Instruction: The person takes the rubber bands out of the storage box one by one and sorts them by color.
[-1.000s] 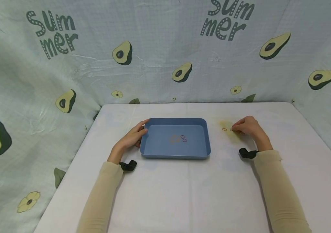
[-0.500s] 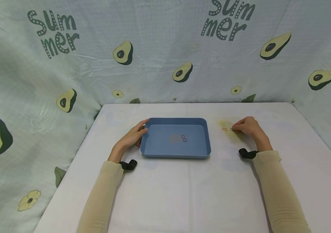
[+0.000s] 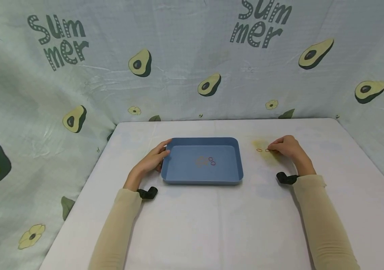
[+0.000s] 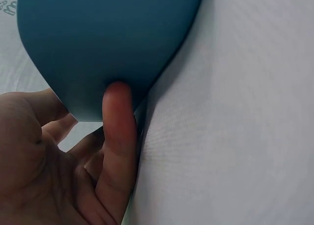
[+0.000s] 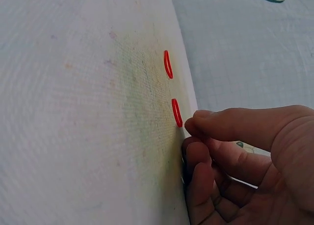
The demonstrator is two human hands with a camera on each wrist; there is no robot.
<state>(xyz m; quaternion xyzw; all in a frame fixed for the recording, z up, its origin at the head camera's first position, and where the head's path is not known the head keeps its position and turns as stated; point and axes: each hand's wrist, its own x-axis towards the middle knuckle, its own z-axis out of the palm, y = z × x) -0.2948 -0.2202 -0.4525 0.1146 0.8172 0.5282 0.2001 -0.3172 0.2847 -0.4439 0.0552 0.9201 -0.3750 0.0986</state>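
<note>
At the left end of a blue rectangular tray [image 3: 185, 176], my left hand [image 3: 151, 159] grips the rim. In the left wrist view, one finger presses the outside of the tray wall [image 4: 117, 34] while other fingers reach round its edge. My right hand [image 3: 288, 146] is low over the tabletop, right of the tray. Its thumb and index fingertips meet right beside the end of a red rubber band [image 5: 176, 112]; nothing shows between them. A second red rubber band [image 5: 168, 64] lies a little further off. Inside the tray are two dark-red rubber bands [image 3: 213, 163] and several faint orange ones [image 3: 201, 161].
A white cloth covers the table [image 3: 192, 225], with a yellowish stain [image 3: 261, 144] around the red rubber bands. Behind the table's far edge hangs a pale curtain [image 3: 171, 97] printed with avocados. Each wrist wears a small black camera [image 3: 149, 193].
</note>
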